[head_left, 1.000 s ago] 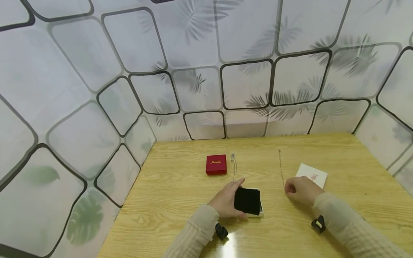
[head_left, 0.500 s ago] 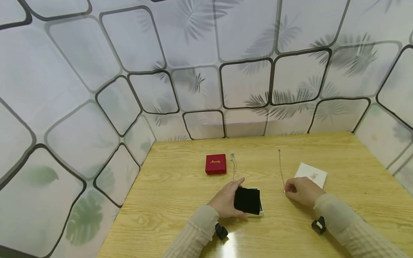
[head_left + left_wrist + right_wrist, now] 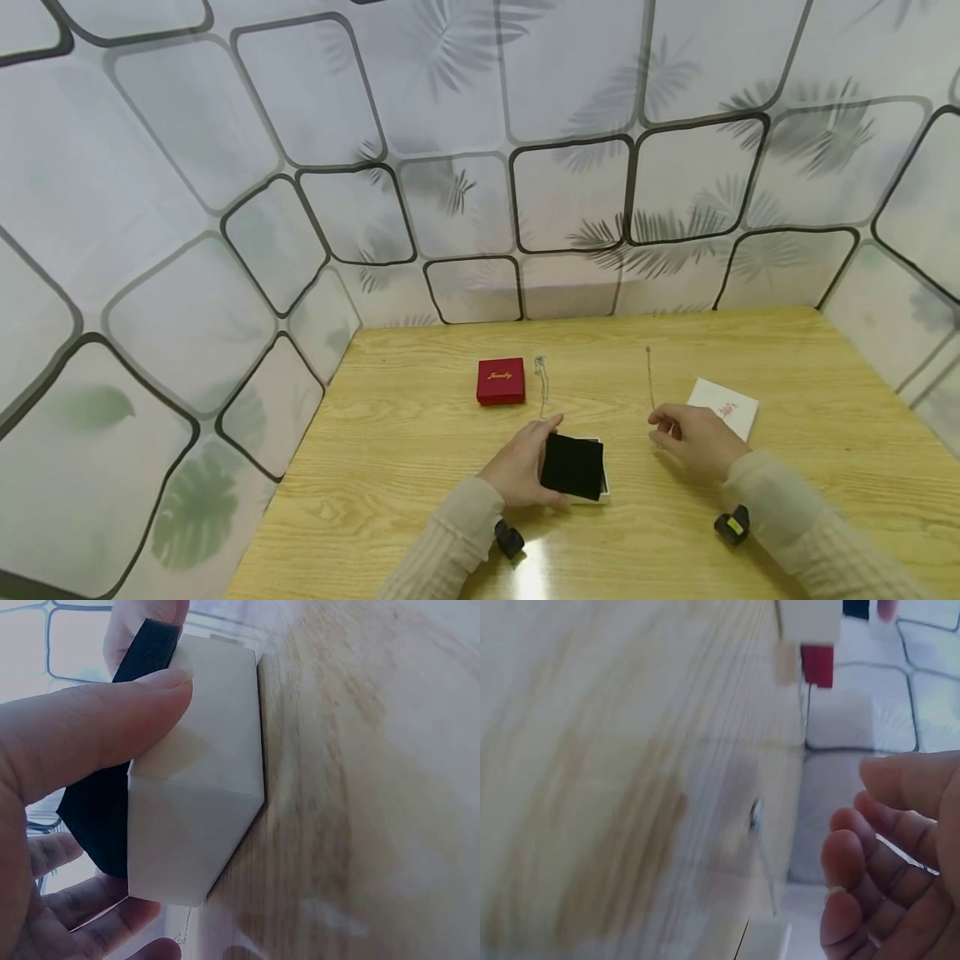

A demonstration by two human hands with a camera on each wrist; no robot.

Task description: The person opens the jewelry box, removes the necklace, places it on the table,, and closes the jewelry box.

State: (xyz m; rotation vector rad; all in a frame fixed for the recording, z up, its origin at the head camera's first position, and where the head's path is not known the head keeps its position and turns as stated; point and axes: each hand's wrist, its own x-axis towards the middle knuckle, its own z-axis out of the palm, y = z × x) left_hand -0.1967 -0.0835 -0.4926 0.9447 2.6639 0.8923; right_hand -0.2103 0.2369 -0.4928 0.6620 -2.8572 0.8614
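My left hand (image 3: 517,467) grips a small white box (image 3: 206,727) on the table, thumb on its near side and fingers at the far side. A black foam insert (image 3: 572,467) sits askew in the top of the box and sticks out above the rim. My right hand (image 3: 697,437) hovers over the near end of a thin chain necklace (image 3: 650,379), fingers loosely bent with nothing between them. In the right wrist view the necklace's pendant (image 3: 755,816) lies on the wood, apart from the fingertips.
A white lid (image 3: 735,408) with a pink print lies just beyond my right hand. Farther back, a red jewelry box (image 3: 501,382) stands beside a second silver necklace (image 3: 543,383). Patterned curtain walls (image 3: 465,208) border the wooden table (image 3: 405,400) at the back and sides.
My right hand has let go of the necklace's near end, lifted slightly and shifted left, its fingers loosening. The left hand and the box have barely moved.
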